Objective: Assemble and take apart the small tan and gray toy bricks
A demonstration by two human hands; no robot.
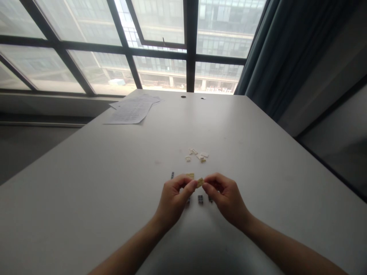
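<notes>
On the wide white counter, lower centre of frame, I see my left hand and right hand both pinching one small tan plastic brick; a slip might scatter the loose pale bricks beyond.

Daylight enters through the large window at the far side; the panes are overexposed and hazy. The table reflects a soft, even sheen, brighter toward the window. The near edge of the table lies in a broad, diffuse shadow. The curtain and right wall are dim. Wide-angle distortion bends the window frames. Small objects appear soft, lacking fine detail.
</notes>
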